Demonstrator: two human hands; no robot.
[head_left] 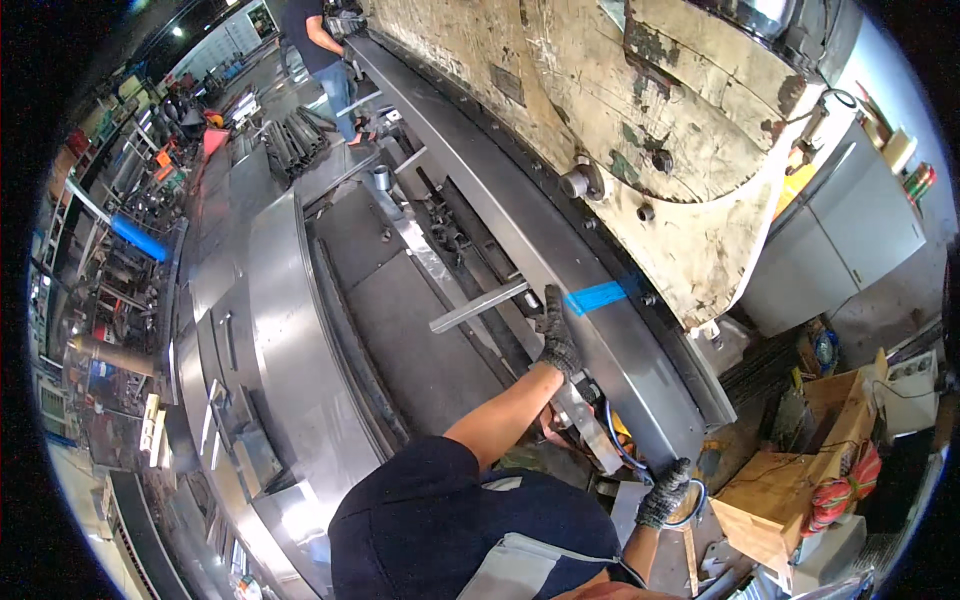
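A long grey bent metal panel (500, 205) runs from the far upper left to near me, along the front of a large worn cream-painted machine (690, 110). A strip of blue tape (594, 297) crosses its top face. My left hand (560, 338), in a dark patterned glove, grips the panel's near side edge just by the tape, one finger stretched along it; the other fingers are partly hidden. At the panel's near end, my gloved right hand (665, 495) is closed around the corner. A blue hose or cable (618, 440) loops beneath that end.
Another person (325, 60) stands by the panel's far end. Metal bars (480, 306) jut from the machine toward my side. Large shiny sheets (300, 320) lie left. A wooden box (790, 485) and grey cabinet (840, 230) stand right. Metal stock (295, 138) lies on the floor.
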